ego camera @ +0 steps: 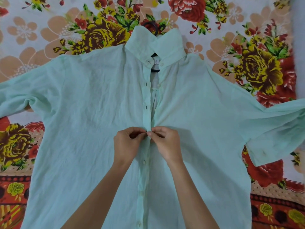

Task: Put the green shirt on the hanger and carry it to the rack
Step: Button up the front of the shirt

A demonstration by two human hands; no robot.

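The green shirt lay flat, front up and sleeves spread, on a floral sheet, with the dark hanger inside it and its hook poking out above the collar. The left hand and right hand met at the button placket mid-chest, each grip narrow, pinching the fabric edges together. The front was closed below the hands and gaped open above.

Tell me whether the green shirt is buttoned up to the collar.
No: the green shirt gapes open below the collar, and the dark hanger shows in the gap.
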